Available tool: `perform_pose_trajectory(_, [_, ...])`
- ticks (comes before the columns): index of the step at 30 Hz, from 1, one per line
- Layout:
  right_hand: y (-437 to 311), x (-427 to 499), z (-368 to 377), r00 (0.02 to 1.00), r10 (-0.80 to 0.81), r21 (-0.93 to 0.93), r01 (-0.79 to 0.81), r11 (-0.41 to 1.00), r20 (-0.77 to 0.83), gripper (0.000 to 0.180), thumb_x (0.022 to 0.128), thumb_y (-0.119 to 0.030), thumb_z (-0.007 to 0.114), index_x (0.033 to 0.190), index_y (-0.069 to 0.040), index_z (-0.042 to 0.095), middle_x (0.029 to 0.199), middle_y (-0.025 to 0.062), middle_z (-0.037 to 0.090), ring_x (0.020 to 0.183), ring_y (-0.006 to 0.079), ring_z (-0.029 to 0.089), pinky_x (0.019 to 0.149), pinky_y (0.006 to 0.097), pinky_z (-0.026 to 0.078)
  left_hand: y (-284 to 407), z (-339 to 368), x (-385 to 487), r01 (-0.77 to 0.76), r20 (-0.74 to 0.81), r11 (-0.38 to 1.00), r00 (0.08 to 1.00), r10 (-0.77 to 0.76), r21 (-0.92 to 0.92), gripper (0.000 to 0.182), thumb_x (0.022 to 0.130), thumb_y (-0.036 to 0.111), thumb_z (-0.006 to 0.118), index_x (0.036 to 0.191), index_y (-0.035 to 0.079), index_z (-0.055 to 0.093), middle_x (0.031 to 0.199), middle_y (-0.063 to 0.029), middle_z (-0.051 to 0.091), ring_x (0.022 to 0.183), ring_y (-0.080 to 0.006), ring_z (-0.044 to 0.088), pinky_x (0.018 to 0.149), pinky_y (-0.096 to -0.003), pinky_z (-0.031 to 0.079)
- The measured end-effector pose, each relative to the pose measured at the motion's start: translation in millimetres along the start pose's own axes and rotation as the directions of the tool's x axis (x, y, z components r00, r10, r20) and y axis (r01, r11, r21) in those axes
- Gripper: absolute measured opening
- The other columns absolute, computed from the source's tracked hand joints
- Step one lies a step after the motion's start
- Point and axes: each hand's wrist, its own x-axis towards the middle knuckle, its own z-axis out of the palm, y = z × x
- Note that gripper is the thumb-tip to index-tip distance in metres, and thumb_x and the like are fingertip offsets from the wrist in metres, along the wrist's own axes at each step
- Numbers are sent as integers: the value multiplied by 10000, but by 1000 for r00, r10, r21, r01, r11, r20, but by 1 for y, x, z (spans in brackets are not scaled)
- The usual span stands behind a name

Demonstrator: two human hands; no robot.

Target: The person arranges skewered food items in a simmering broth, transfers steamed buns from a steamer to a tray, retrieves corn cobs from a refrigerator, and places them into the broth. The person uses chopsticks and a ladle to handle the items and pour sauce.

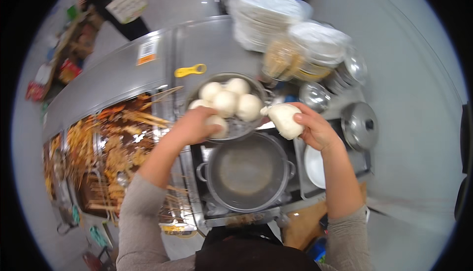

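My right hand (312,125) holds a white steamed bun (284,120) above the right edge of the steamer area, thumb on its near side. A small lump of dough sticks out from the bun's left end. To the left sits a round metal steamer tray (236,132) with several smooth white buns (225,103) in it. My left hand (196,125) reaches over the tray's left rim, its fingers and thumb about the front bun (220,126). Directly below the tray stands a wide two-handled metal pot (248,171) with a stained bottom.
Compartments of skewered food (122,141) lie at left. A yellow bottle opener (190,70) rests on the steel counter (199,42). Wrapped bowl stacks (262,16), bundled wooden sticks (279,56), a pot lid (359,126) and a white bowl (315,167) occupy the right. A person (111,5) stands beyond the counter.
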Motion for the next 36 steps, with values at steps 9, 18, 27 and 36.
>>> perform_pose_trajectory(9, [142,-138,-174,252,-253,-265,-14,964,-934,619,859,-292,801,1337,4,542,1276,158,606,1132,287,621,1001,426,488,4,12,3,-41,-297,999,954,44,17,386,924,195,706,1257,15,631,1230,-165,626,1138,-324,622,942,-406,518])
perform_pose_trajectory(18, [179,-94,-232,263,-729,-737,-494,461,-632,752,800,-258,843,1403,10,482,1363,250,510,1292,430,475,1129,479,385,18,17,12,-128,-329,978,928,176,164,586,874,184,755,1404,55,540,1382,-176,552,1287,-335,549,1060,-414,479])
perform_pose_trajectory(27, [29,-45,-41,620,-759,-915,158,372,-202,528,824,-139,809,1297,-22,607,1354,143,590,1205,286,594,980,394,516,22,1,52,-205,-136,953,962,239,223,826,793,309,801,1493,49,448,1518,-182,459,1389,-355,459,1161,-422,391])
perform_pose_trajectory(36, [-1,147,88,970,118,-975,-207,-76,-215,625,721,-404,839,1187,-11,700,1170,184,709,1155,345,652,1011,408,521,2,13,64,-179,-147,955,965,217,236,747,772,272,808,1434,66,528,1381,-179,551,1277,-359,547,1085,-427,453])
